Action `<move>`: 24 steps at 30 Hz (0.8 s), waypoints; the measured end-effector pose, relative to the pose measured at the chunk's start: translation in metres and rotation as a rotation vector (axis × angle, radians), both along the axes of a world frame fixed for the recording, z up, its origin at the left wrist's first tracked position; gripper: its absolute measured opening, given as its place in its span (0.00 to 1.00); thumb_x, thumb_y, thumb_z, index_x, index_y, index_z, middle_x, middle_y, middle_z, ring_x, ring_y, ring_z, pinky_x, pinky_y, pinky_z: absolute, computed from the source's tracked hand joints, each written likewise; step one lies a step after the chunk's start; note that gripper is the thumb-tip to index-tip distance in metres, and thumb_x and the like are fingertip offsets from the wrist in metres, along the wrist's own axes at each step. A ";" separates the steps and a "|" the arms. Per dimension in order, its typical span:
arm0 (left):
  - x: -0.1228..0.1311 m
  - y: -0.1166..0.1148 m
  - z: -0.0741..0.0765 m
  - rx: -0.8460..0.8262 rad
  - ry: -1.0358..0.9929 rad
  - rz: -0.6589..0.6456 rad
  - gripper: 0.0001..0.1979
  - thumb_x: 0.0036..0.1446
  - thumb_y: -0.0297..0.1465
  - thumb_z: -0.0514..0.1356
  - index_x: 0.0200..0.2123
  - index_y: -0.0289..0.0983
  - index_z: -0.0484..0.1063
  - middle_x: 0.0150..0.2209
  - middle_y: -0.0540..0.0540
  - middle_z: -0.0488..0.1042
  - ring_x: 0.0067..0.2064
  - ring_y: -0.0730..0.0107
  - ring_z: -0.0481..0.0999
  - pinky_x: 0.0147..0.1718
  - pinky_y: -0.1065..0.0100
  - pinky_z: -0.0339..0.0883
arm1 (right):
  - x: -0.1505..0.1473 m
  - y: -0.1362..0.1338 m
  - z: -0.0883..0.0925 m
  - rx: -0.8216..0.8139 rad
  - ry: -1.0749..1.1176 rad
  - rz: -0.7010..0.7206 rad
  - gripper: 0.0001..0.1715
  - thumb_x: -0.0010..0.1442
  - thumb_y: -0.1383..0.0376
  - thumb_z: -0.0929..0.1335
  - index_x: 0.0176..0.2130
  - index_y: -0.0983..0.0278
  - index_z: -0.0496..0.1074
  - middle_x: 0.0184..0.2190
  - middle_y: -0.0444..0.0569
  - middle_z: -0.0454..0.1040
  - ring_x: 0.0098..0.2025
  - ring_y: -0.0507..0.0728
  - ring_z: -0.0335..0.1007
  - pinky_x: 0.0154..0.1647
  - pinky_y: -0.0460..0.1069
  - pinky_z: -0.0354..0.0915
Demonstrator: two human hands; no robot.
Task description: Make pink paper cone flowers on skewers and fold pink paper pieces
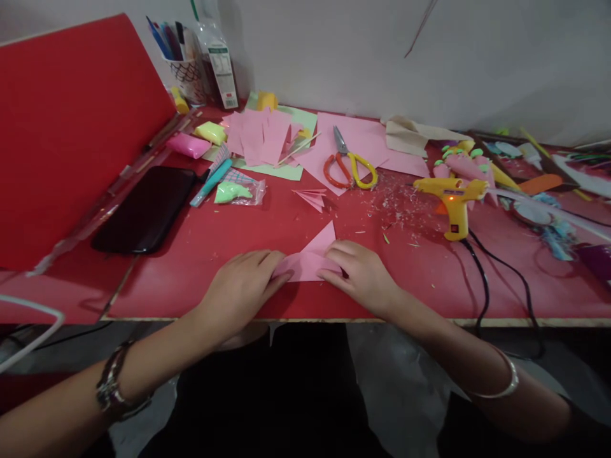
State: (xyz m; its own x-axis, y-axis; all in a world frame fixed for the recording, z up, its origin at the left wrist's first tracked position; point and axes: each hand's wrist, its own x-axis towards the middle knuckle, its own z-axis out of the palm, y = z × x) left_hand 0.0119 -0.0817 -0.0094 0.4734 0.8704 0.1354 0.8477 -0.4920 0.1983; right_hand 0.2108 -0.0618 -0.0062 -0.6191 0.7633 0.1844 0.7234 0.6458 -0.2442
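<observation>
A pink sheet of paper (308,266), partly folded with a pointed flap sticking up at the back, lies near the table's front edge. My left hand (249,275) pinches its left end between thumb and fingers. At the right end, my right hand (358,273) grips it the same way, thumb in front and fingers behind. Just beyond the sheet rests a small pleated pink paper piece (312,198). Scissors (351,166) with one red and one yellow handle lie farther back on pink paper (315,159).
A yellow hot glue gun (453,200), its light glowing orange, stands at the right; its black cord (482,273) hangs over the edge. A black phone (146,210) lies left, beside a red board (81,127). Behind are a pen cup (188,79) and a bottle (220,73).
</observation>
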 end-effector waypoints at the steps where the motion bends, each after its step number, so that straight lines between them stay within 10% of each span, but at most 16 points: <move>1: 0.000 -0.001 -0.001 0.000 -0.013 -0.005 0.12 0.58 0.35 0.47 0.30 0.35 0.65 0.25 0.48 0.70 0.27 0.70 0.69 0.25 0.70 0.61 | -0.001 -0.001 0.000 0.013 -0.017 -0.011 0.12 0.55 0.62 0.62 0.26 0.68 0.67 0.26 0.48 0.67 0.30 0.53 0.62 0.29 0.45 0.58; 7: -0.007 0.002 -0.006 0.161 -0.062 -0.022 0.17 0.58 0.35 0.48 0.49 0.35 0.59 0.42 0.40 0.67 0.39 0.64 0.69 0.35 0.65 0.64 | -0.007 -0.006 0.003 0.014 -0.104 -0.073 0.09 0.56 0.65 0.62 0.29 0.68 0.67 0.29 0.51 0.70 0.32 0.55 0.64 0.30 0.47 0.60; 14: -0.011 0.015 0.008 0.166 0.173 -0.533 0.21 0.57 0.23 0.47 0.50 0.50 0.60 0.50 0.45 0.63 0.47 0.62 0.64 0.42 0.60 0.58 | -0.010 -0.008 0.001 -0.080 0.010 -0.154 0.15 0.57 0.68 0.57 0.45 0.67 0.63 0.40 0.53 0.70 0.40 0.57 0.65 0.37 0.51 0.63; 24: -0.025 0.017 0.014 0.130 0.077 -0.567 0.19 0.59 0.22 0.42 0.48 0.43 0.64 0.48 0.52 0.69 0.47 0.70 0.66 0.44 0.64 0.51 | -0.010 -0.008 0.000 -0.052 -0.038 -0.111 0.17 0.55 0.72 0.57 0.45 0.68 0.64 0.38 0.53 0.70 0.39 0.57 0.63 0.42 0.52 0.61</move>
State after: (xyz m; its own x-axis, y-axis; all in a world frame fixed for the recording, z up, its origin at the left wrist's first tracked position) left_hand -0.0129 -0.0651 0.0041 0.8730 0.4568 0.1707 0.4547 -0.8890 0.0537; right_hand 0.2006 -0.0694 -0.0067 -0.5358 0.8356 0.1208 0.7993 0.5482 -0.2461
